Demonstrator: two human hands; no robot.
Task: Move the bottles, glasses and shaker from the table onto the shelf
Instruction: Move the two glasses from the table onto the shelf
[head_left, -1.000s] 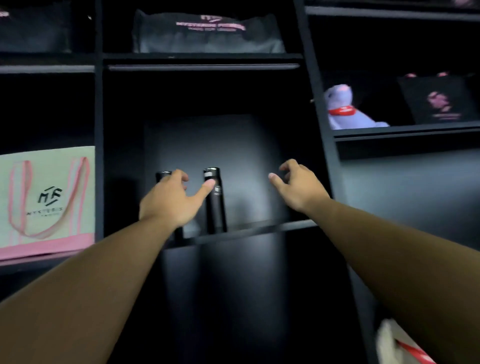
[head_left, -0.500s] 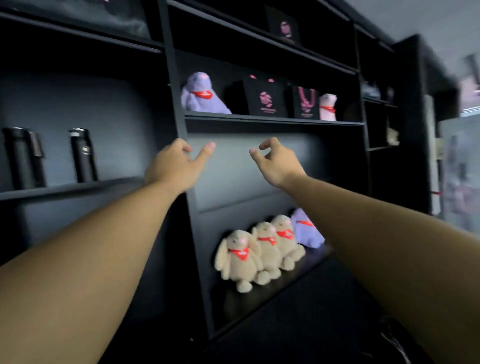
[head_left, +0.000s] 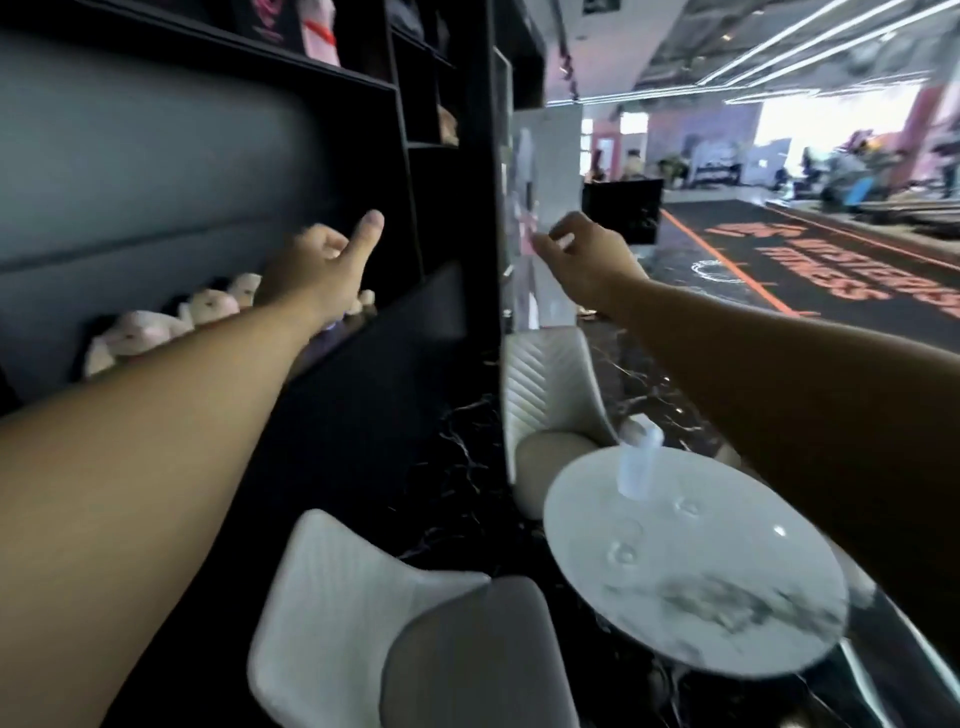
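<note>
While the black shelf (head_left: 363, 104) fills the left side, the round table (head_left: 727, 623) below right carries a pale shaker (head_left: 638, 467) and clear glasses (head_left: 623, 545), and both hands, left (head_left: 322, 270) and right (head_left: 587, 260), hang empty with loose fingers.

Probably gym shop (treadmills (head_left: 852, 176); merchandise shelving (head_left: 426, 156))
</note>
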